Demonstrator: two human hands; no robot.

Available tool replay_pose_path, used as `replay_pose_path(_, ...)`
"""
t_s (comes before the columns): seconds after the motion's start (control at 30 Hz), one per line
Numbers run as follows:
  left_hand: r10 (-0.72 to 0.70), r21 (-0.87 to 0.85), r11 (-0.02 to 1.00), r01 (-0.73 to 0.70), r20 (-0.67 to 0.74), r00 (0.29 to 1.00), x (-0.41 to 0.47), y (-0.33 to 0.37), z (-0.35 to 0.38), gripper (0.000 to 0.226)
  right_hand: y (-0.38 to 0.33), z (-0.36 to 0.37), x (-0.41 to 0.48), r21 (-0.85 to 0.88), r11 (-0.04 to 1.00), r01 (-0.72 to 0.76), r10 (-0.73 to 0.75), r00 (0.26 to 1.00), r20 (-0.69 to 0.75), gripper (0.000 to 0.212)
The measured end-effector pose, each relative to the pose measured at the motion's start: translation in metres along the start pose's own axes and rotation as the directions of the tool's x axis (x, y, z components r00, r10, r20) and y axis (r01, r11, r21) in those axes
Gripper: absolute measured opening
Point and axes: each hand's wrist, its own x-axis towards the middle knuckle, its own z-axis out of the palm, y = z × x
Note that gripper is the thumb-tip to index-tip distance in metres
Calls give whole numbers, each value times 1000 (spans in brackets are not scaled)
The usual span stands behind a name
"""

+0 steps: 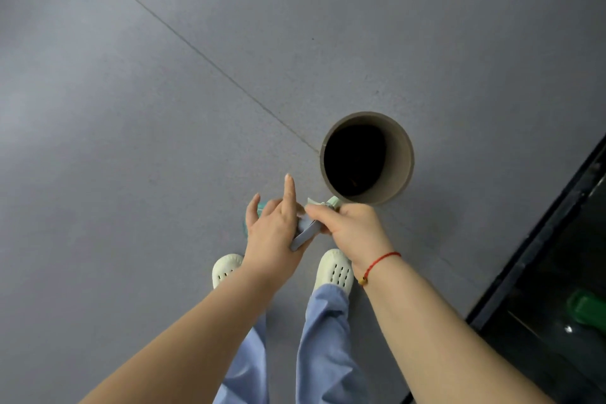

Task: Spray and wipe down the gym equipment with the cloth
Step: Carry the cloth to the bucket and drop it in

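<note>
**Cloth [303, 234] held just short of the bin [402, 154]**

Head view: soft, pale blue-grey, folded to a narrow strip; long axis slanting up toward the round brown bin. Right hand [352, 229], nearer the bin, pinching the far end. Left hand [272, 229] touching alongside, index straight, thumb spread; grasp impossible to tell. Black frame [537, 239] right of the bin, probably the equipment, on the right hand's side.

A pale blue-grey folded cloth [303, 234] forms a narrow slanted strip between the left hand [272, 233] and right hand [351, 229]. The right hand pinches its upper end, where mint-green fabric shows.
</note>
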Motion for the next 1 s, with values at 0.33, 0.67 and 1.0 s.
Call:
replay_pose_path(0.33,-221,-64,965,255,326,919,2,-53,9,83,1,41,44,-521,852,56,-96,994,-50,35)
replay_pose_path(0.67,-332,-109,894,434,491,806,7,-129,35,49,47,101,161,-792,608,-44,-105,985,-136,29)
replay_pose_path(1.0,-398,-145,833,533,513,761,-3,-175,69,43,82,139,229,-907,421,-20,-202,973,-115,34)
